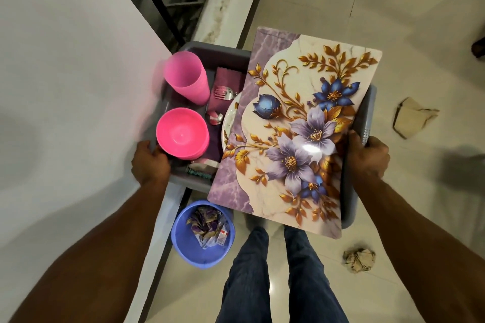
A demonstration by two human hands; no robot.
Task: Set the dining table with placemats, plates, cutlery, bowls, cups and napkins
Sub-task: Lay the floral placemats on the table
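The placemat [294, 126] is printed with purple and blue flowers and gold leaves; cups [186, 77] and bowls [182, 134] are pink, the tub [367, 110] grey.

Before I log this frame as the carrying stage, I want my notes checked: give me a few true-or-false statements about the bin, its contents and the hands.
1. Both hands grip the grey bin: left hand, right hand. True.
2. The floral placemat lies flat on the white table. False: it rests across the bin.
3. The pink bowls are stacked in the bin. True.
4. The pink cups are blue. False: pink.
5. The blue bucket on the floor holds wrappers. True.
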